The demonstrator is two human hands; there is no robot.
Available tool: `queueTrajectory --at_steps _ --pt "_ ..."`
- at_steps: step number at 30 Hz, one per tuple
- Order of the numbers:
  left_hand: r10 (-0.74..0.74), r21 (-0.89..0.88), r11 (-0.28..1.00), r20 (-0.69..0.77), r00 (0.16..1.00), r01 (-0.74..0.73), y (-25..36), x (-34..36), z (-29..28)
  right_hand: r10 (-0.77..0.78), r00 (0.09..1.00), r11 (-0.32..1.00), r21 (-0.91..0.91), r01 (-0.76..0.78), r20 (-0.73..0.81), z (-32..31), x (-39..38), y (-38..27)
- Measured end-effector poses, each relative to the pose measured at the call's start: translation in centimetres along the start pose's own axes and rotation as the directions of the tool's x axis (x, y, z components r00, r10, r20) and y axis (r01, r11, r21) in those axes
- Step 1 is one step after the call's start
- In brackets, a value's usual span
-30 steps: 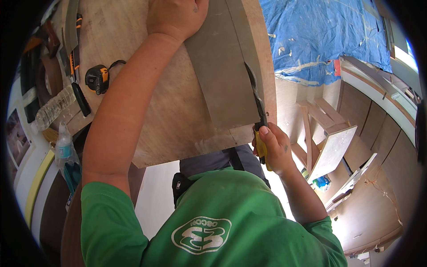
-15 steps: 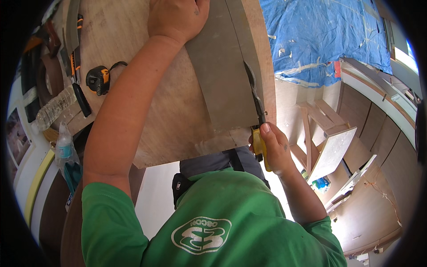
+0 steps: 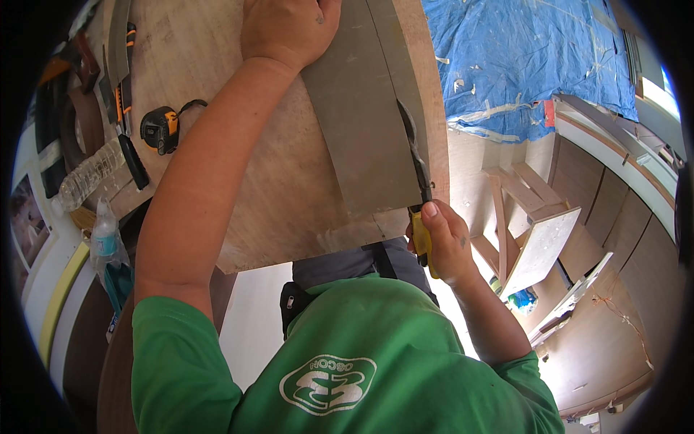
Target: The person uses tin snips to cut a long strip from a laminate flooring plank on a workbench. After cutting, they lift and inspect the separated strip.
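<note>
My right hand (image 3: pixel 446 235) is closed around the yellow handles of a pair of tin snips (image 3: pixel 421 235), near the front edge of a wooden board. Their dark blades (image 3: pixel 416 152) point away from me, inside a slit in a grey sheet (image 3: pixel 354 123). A thin dark line runs up the sheet ahead of the blade tips. At the far edge of the view, my left hand (image 3: pixel 290 30) rests at the sheet's left side; its fingers are cut off by the picture's edge. Under the sheet lies the wooden board (image 3: pixel 267 202).
Left of my forearm sit a black and orange tape measure (image 3: pixel 159 130), a cutter knife (image 3: pixel 130 155), a handsaw (image 3: pixel 79 65) and a plastic bottle (image 3: pixel 90 173). A blue tarp (image 3: pixel 528 65) spreads at far right, with a wooden frame (image 3: pixel 531 195) standing nearer.
</note>
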State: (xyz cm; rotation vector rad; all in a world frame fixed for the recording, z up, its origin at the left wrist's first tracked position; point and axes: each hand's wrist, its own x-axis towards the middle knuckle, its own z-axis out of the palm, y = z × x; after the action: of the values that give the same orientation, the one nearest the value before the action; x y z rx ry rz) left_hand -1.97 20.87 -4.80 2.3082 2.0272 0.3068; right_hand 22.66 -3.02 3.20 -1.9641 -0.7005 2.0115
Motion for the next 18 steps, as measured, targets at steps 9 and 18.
queueTrajectory --at_steps 9,18 --pt "-0.009 0.008 1.000 0.022 1.000 0.009 -0.2 0.2 0.2 0.023 1.000 0.998 0.057 -0.022 -0.009 0.7 -0.1 -1.3" --pt "0.009 -0.009 1.000 -0.021 1.000 -0.009 -0.4 0.1 0.6 0.029 1.000 0.999 0.040 -0.029 0.009 0.4 0.0 -0.7"
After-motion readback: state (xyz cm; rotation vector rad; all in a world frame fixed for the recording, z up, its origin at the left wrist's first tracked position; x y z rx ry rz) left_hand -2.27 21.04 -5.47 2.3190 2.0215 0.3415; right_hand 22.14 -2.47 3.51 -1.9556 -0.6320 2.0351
